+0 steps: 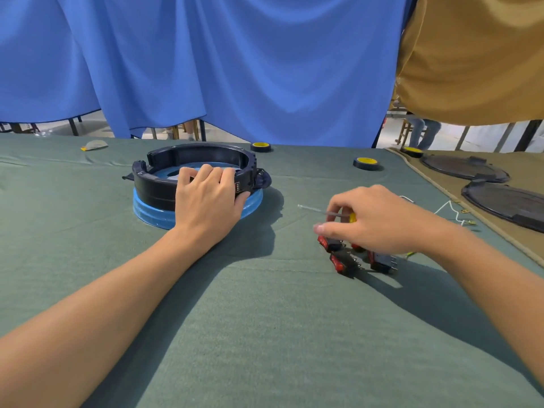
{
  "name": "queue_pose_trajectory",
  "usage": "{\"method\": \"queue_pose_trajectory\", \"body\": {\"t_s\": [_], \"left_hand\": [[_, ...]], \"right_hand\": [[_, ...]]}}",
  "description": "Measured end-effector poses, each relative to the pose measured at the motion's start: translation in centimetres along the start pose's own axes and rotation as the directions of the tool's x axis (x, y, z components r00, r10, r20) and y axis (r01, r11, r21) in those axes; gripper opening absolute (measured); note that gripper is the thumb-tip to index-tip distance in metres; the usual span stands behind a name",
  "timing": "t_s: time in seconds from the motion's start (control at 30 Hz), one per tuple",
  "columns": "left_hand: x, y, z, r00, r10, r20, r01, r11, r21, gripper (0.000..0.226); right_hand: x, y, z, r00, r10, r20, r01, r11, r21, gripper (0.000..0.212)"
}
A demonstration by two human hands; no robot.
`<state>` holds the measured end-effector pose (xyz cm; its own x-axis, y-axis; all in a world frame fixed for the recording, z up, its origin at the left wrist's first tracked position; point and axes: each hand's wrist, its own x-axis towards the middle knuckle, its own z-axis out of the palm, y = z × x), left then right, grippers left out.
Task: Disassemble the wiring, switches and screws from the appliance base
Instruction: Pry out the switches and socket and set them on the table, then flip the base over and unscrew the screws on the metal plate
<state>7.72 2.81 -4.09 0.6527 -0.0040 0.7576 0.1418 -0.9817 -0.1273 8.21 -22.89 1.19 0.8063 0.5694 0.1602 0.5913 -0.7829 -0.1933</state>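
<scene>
Cloth (265, 319) of a dull green covers the table in the head view, and the appliance base (200, 156) stands on it left of centre, towards the far edge: a black ring with a notched wall, seated on a wider blue disc (153, 212). The left hand (206, 198) grips the near wall of the ring, fingers curled over the rim into the inside and the thumb pressed against the outer wall on the right. The right hand (374, 219) hovers to the right of the base, well apart from it, its fingers curled round a screwdriver (323, 212) whose yellow handle barely shows and whose thin metal shaft points left. One fingertip sticks out to the left, blurred. Just beneath this hand a cluster of red rocker switches (343, 262) with black bodies lies loose on the cloth, metal tabs showing. A white wire (450, 206) lies beyond the right wrist. Two tape rolls (366, 163) with yellow cores sit near the far edge of the green cloth, and a third on a tan mat at the right, beside two black round covers (506, 203). A blue curtain (235, 69) hangs behind the table.
</scene>
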Motion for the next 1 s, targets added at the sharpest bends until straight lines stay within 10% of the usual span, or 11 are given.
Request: {"method": "queue_pose_trajectory", "body": {"t_s": [0.27,0.5,0.77,0.87,1.0], "left_hand": [[0.3,-0.1,0.4,0.997,0.001,-0.081,-0.006,0.998,-0.055,0.034],[1.8,0.9,1.0,0.967,0.015,-0.255,-0.064,0.981,-0.182,0.038],[3.8,3.3,1.8,0.967,0.125,-0.222,-0.166,0.970,-0.176,0.055],[3.8,3.8,1.9,0.959,0.259,-0.111,-0.267,0.961,-0.069,0.089],[4.7,4.3,2.1,0.937,0.313,-0.153,-0.317,0.948,-0.005,0.080]], "right_hand": [[7.2,-2.1,0.7,0.975,0.219,0.049,-0.220,0.889,0.402,0.038],[11.3,-2.6,2.1,0.872,0.457,0.174,-0.411,0.494,0.766,0.032],[12.6,0.6,3.0,0.812,0.426,0.399,-0.339,-0.213,0.916,0.015],[12.5,1.7,2.9,0.794,0.419,0.440,-0.355,-0.268,0.896,0.013],[12.3,2.4,2.7,0.797,0.390,0.462,-0.381,-0.268,0.885,0.011]]}}
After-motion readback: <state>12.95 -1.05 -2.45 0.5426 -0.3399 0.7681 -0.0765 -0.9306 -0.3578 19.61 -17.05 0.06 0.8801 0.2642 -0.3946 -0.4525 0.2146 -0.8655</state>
